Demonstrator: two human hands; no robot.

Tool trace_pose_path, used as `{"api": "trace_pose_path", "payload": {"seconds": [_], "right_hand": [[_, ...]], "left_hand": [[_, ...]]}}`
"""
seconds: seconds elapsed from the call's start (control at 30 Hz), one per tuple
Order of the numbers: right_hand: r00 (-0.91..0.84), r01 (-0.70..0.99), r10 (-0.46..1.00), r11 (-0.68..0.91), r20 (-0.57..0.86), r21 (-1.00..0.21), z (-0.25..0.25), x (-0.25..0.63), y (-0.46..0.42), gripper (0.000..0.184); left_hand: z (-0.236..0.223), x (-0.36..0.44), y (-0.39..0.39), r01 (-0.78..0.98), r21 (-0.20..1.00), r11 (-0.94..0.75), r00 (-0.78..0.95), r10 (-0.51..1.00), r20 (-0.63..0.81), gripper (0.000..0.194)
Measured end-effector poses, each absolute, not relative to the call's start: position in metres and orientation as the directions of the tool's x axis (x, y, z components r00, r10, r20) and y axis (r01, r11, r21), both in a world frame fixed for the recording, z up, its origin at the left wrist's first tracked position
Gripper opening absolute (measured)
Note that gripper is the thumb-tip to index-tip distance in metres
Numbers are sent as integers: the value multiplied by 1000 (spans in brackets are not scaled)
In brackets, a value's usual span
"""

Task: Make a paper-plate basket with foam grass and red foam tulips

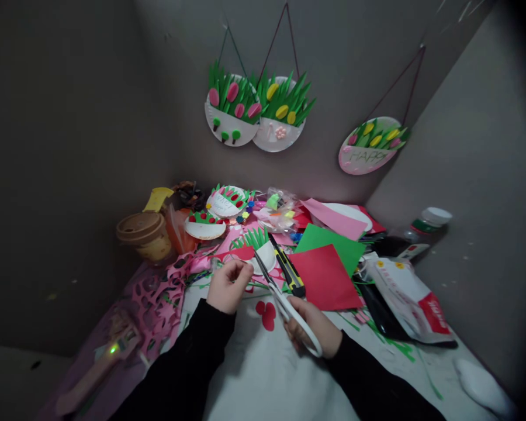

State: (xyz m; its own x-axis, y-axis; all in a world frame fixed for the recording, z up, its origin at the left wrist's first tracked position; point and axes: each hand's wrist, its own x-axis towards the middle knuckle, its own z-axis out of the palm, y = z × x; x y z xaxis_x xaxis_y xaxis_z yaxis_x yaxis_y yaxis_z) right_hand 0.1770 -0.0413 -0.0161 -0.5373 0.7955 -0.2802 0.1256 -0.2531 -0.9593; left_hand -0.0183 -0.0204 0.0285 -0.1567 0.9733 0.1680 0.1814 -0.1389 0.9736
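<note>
My right hand (313, 327) is closed round the white handles of a pair of scissors (284, 301), whose blades point up and left, slightly apart. To its left, my left hand (230, 283) is pinched closed on what looks like a piece of red paper (236, 253) showing just above the fingers; the exact grip is hidden. Small red paper ovals (267, 316) lie on the white table cover between my hands. Just beyond the blades rests a half paper plate with green paper grass (263, 257), beside a yellow and black utility knife (289, 269).
Red paper (324, 278) and green paper (333, 242) sheets lie right of the knife. Pink paper scraps (162, 304) and a glue gun (109, 351) with a lit green light are at left. A white and red bag (407, 298) sits at right. Decorated plates (234, 126) hang on the wall.
</note>
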Motion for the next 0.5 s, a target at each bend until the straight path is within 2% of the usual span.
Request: {"api": "trace_pose_path", "payload": {"seconds": [0.1, 0.17, 0.5], "right_hand": [[-553, 148, 780, -255, -294, -956, -10, 175, -43, 28], [-565, 168, 770, -247, -298, -954, -6, 173, -44, 28], [-587, 175, 742, -273, -323, -946, -11, 174, -45, 24]], "left_hand": [[23, -15, -16, -49, 999, -7, -225, 974, -4, 38], [21, -17, -13, -90, 995, 33, -294, 954, -59, 39], [24, -19, -15, 83, 996, 18, -391, 920, 16, 33]]}}
